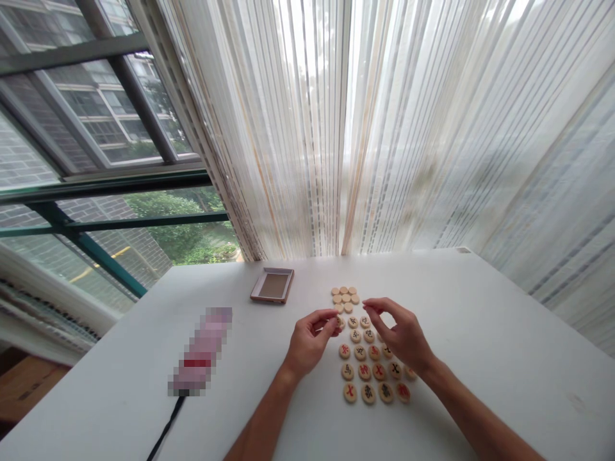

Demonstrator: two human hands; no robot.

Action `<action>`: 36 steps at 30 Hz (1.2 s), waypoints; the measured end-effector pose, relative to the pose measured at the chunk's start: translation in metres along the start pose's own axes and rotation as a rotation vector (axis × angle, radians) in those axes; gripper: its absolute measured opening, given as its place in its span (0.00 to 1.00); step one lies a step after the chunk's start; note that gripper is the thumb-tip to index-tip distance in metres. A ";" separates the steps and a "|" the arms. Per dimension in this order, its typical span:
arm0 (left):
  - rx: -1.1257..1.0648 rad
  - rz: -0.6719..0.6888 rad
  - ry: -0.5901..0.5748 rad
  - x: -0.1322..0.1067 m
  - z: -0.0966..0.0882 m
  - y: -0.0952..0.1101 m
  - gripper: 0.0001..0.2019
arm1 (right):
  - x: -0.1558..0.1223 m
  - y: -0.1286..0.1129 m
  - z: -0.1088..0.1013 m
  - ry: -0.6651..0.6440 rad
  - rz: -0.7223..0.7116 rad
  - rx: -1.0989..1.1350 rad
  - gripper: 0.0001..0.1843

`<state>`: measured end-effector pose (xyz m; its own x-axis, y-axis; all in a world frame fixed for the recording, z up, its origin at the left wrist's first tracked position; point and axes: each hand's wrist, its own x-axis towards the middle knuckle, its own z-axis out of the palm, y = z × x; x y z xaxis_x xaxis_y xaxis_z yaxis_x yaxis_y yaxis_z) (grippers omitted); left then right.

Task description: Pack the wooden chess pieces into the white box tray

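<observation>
Round wooden Chinese chess pieces [364, 371] with red or black characters lie face up in rows on the white table. Beyond them sits a small cluster of pieces [346, 298] with plain tops. My left hand [310, 342] is at the left end of the far lettered row, thumb and fingertips closed on a Chinese chess piece [341, 323] that they partly cover. My right hand [406, 336] hovers over the right side of the rows. Its thumb and forefinger come together beside the plain cluster; anything between them is too small to make out. This hand hides some pieces.
An open, shallow square box [273, 285] stands at the back left of the white table [500, 358]. A blurred-out pinkish object [202, 352] with a black cord [166, 426] lies on the left. Striped curtains [307, 128] and a window border the far edge.
</observation>
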<state>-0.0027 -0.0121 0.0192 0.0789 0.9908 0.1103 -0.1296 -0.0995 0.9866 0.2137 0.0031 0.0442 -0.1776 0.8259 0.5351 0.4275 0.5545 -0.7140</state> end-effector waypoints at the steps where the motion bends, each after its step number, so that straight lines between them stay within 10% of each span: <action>1: -0.005 0.004 -0.010 0.000 0.001 0.000 0.19 | 0.000 -0.001 0.001 -0.026 0.001 0.013 0.10; 7: -0.097 0.018 -0.088 -0.006 0.012 -0.002 0.17 | -0.008 -0.014 0.013 -0.211 -0.045 0.101 0.08; 36: 0.164 0.115 -0.117 -0.010 0.011 0.008 0.16 | -0.009 -0.020 0.013 -0.249 0.240 0.379 0.13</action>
<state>0.0059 -0.0241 0.0275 0.1882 0.9555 0.2271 0.0172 -0.2344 0.9720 0.1955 -0.0137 0.0482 -0.3396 0.9081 0.2449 0.1387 0.3058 -0.9419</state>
